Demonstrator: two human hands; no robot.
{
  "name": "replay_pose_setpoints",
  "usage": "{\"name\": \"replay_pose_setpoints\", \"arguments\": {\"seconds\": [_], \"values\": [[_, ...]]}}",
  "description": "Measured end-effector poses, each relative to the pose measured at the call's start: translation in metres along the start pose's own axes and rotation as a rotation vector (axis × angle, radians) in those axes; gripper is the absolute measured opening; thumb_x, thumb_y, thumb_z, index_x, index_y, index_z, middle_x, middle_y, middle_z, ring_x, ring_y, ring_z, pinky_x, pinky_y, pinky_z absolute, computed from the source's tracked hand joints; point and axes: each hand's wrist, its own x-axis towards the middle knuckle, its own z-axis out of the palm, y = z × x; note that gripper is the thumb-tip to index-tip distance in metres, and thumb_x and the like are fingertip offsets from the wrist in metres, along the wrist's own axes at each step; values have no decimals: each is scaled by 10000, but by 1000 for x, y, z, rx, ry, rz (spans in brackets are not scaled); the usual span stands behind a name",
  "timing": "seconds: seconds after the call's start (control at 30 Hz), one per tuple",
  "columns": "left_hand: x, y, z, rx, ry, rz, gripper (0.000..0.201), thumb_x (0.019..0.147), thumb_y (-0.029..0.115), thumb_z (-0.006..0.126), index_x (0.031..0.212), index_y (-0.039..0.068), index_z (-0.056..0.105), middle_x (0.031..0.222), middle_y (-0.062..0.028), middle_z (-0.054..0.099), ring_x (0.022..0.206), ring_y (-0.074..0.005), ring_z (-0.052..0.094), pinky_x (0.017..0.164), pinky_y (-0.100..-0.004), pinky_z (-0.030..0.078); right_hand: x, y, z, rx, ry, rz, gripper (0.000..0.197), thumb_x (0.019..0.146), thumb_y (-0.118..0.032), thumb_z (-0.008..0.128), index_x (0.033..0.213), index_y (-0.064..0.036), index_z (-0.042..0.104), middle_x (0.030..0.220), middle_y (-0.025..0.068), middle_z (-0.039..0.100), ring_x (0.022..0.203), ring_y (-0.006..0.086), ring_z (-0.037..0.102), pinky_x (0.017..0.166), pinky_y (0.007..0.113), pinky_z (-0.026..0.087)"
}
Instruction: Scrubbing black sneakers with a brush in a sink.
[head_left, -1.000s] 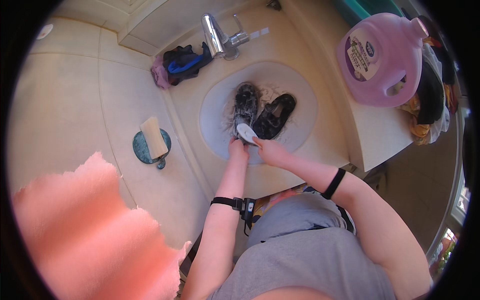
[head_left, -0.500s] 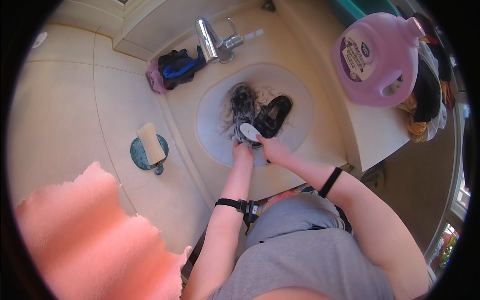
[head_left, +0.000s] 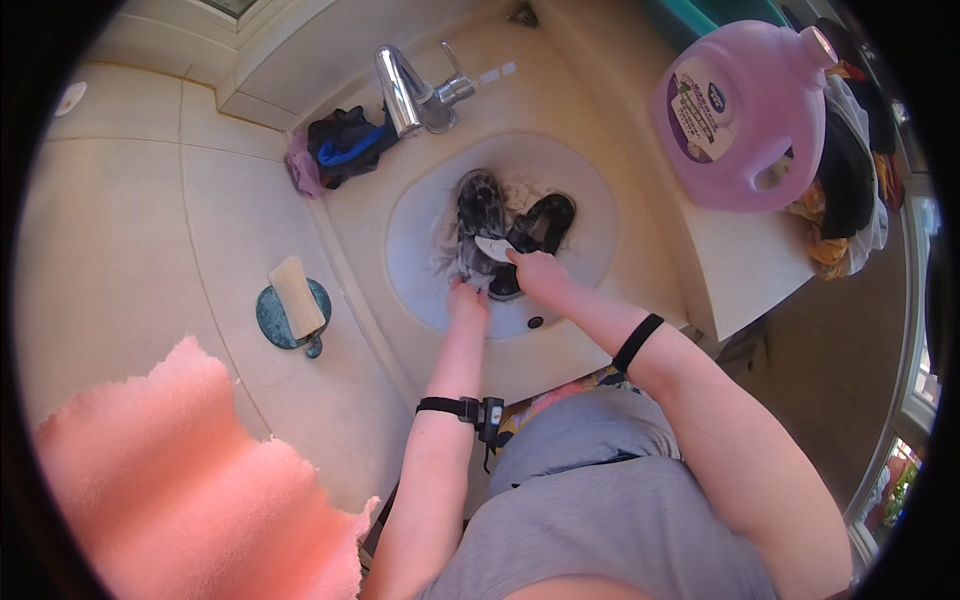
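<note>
Two black shoes lie in the white oval sink point(head_left: 410, 270), with grey suds around them. The left shoe point(head_left: 481, 205) is streaked with foam, and my left hand point(head_left: 466, 297) grips its near end. In my right hand point(head_left: 540, 275) is a white scrubbing brush point(head_left: 493, 248), laid against that same shoe; the bristles are hidden beneath it. The other shoe point(head_left: 549, 226) rests to the right, tilted, with its opening showing. It partly passes behind the brush and my right hand.
A chrome faucet point(head_left: 410, 95) rises behind the sink, with dark wet cloths point(head_left: 350, 145) to its left. On the left ledge a pale soap bar point(head_left: 297, 297) sits on a green dish point(head_left: 275, 318). A purple detergent jug point(head_left: 740, 115) stands right; a pink cloth point(head_left: 190, 470) fills the lower left.
The brush and my right hand have moved slightly up along the left shoe. My left hand stays at its near end. The right shoe has turned a little.
</note>
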Motion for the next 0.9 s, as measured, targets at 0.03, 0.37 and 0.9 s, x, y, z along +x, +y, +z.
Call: {"name": "replay_pose_setpoints", "arguments": {"seconds": [0.03, 0.37, 0.9], "values": [[3, 5, -4, -2, 3, -1, 502, 769, -56, 343, 1246, 94, 385, 1199, -95, 435, 1069, -256, 460, 808, -420, 429, -3, -1, -5, -1, -3, -2, 436, 770, -109, 444, 1204, -132, 490, 896, 208, 594, 797, 358, 581, 681, 434, 469], [-31, -1, 87, 1140, -435, 1290, 387, 711, -34, 447, 1085, 19, 533, 1204, -136, 485, 1116, -291, 450, 930, -354, 372, -50, 43, -98, 114, 106, 119, 442, 792, -131, 446, 1233, -157, 457, 871, 219, 590, 807, 366, 573, 721, 449, 449], [-16, -11, 168, 2021, -815, 1476, 337, 800, 131, 443, 1129, 68, 489, 1136, -97, 507, 1113, -217, 449, 871, -358, 415, -112, 63, -114, 418, 174, 206, 443, 821, -179, 482, 1259, -132, 435, 691, 217, 562, 636, 290, 575, 635, 351, 429]]}}
